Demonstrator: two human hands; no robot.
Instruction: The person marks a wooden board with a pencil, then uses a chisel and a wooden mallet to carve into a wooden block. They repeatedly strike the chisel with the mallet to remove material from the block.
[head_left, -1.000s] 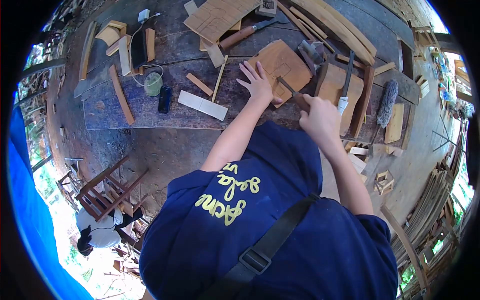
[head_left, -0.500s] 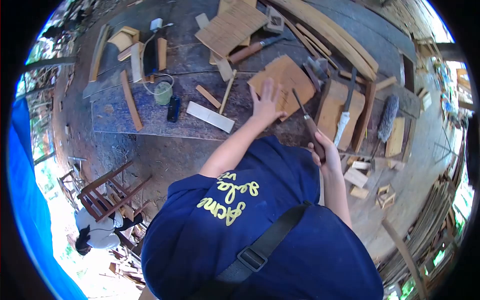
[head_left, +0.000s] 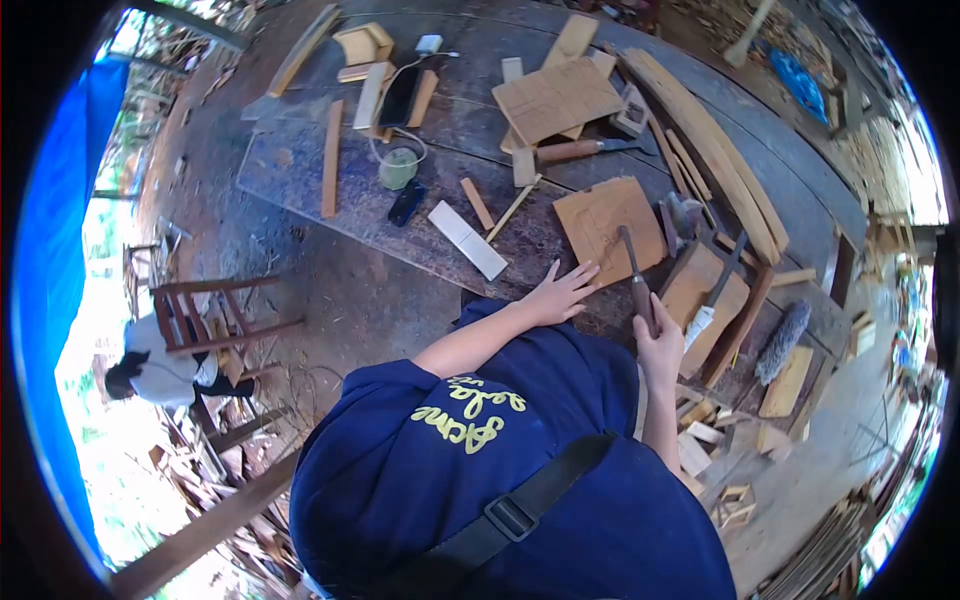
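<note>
My right hand (head_left: 660, 338) is wrapped round the dark wooden handle of a chisel-like tool (head_left: 641, 290). The tool's metal shaft reaches up over a square wooden board (head_left: 600, 222) that has lines marked on it, with the tip over the board's middle. My left hand (head_left: 560, 296) lies with fingers spread at the board's lower left corner and the table edge. Left of it, a pale flat wood strip (head_left: 467, 240) and a thin stick (head_left: 513, 208) rest on the dark table (head_left: 290, 170).
Further back are a stacked board (head_left: 555, 100), a wooden-handled tool (head_left: 570, 151) and long curved timbers (head_left: 710, 140). A green cup (head_left: 398, 170) and a phone (head_left: 407, 204) stand left. A person (head_left: 165, 370) is beside a wooden chair (head_left: 215, 315) at the far left.
The view has turned, shifting the table's contents. My left hand has slid off the board's middle to its near left corner. The tool's tip has moved from the board's right side to over its middle.
</note>
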